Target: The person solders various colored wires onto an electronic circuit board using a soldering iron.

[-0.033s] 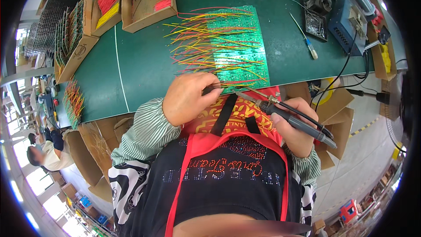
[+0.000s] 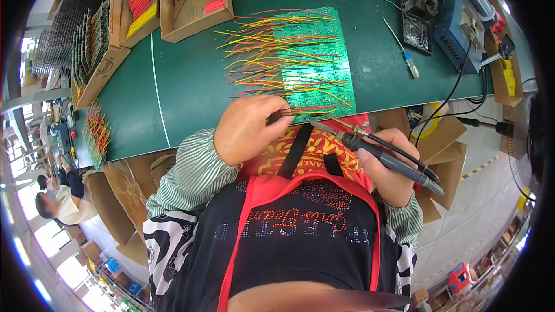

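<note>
Fingertips of the left hand (image 2: 250, 130) are pinched narrow on a thin dark wire end (image 2: 277, 117) at the near edge of the bench, just at the near-left corner of the green rectangular circuit-board panel (image 2: 315, 63). The right hand (image 2: 388, 164) is closed in a pen grip around the black-handled soldering iron (image 2: 381, 153), with the fingers wrapped on the barrel. The iron's long axis runs from the grip at lower right up and left toward the panel's near edge, so its metal tip (image 2: 315, 122) lies just beside the pinched wire end, to the right of the left fingertips; whether tip and wire touch cannot be told. The left hand is the nearer of the two to the joint; the right hand sits well back along the handle. One panel lies on the green bench mat (image 2: 185, 81), its long axis running from the near edge toward the far edge, and many thin red, yellow and orange wire leads (image 2: 254, 52) fan off its left side; they overlap too much to count. One blue-handled slim tool (image 2: 404, 58) lies to the right of the panel, and one blue soldering station box (image 2: 462, 29) stands near the far-right corner. Two open cardboard trays of red, yellow and black wire (image 2: 173, 0) sit at the far-left corner. One rack of upright green boards (image 2: 95, 40) stands along the left edge.
</note>
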`<state>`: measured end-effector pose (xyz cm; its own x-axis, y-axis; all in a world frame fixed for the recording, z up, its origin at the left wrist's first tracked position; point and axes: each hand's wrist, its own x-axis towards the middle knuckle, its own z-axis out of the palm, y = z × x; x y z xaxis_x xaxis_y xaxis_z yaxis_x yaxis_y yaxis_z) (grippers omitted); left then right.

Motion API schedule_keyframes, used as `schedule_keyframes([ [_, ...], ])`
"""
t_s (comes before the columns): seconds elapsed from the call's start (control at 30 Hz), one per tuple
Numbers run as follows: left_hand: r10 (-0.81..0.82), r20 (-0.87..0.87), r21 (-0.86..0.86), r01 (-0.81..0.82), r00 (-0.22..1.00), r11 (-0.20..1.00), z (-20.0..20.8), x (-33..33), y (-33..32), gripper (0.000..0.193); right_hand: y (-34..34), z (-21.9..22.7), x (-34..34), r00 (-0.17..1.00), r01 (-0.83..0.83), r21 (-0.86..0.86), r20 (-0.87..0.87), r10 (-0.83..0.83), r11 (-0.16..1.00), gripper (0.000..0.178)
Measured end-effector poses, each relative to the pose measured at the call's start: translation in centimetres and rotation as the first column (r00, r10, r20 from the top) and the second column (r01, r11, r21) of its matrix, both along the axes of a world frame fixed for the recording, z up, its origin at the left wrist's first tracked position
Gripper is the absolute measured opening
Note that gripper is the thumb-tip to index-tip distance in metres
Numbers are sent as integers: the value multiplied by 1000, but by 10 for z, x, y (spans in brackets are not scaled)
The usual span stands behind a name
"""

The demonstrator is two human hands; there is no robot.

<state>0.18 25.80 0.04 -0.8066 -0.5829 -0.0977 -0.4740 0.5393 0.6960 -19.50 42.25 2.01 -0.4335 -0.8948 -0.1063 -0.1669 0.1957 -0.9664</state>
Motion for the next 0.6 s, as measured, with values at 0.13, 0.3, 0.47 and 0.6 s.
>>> schedule_keyframes([
  [0.13, -20, -11, 20, 20, 1000, 1000, 0, -1, -4, 15, -2, -5, -2, 1000, -16, -26, -17, 16, 1000, 17],
  [0.3, -14, -27, 78, 16, 1000, 997, -1, -1, -6, 15, -4, -6, -4, 999, -31, -16, -20, 30, 999, 17],
  [0.47, -23, 12, 23, 22, 1000, 999, -2, -4, -5, 15, -7, -7, -5, 999, -33, -17, -11, 33, 999, 17],
  [0.6, -43, -8, -7, 43, 999, 999, -2, -4, -6, 15, -10, -8, -5, 997, -64, -28, -37, 63, 998, 17],
])
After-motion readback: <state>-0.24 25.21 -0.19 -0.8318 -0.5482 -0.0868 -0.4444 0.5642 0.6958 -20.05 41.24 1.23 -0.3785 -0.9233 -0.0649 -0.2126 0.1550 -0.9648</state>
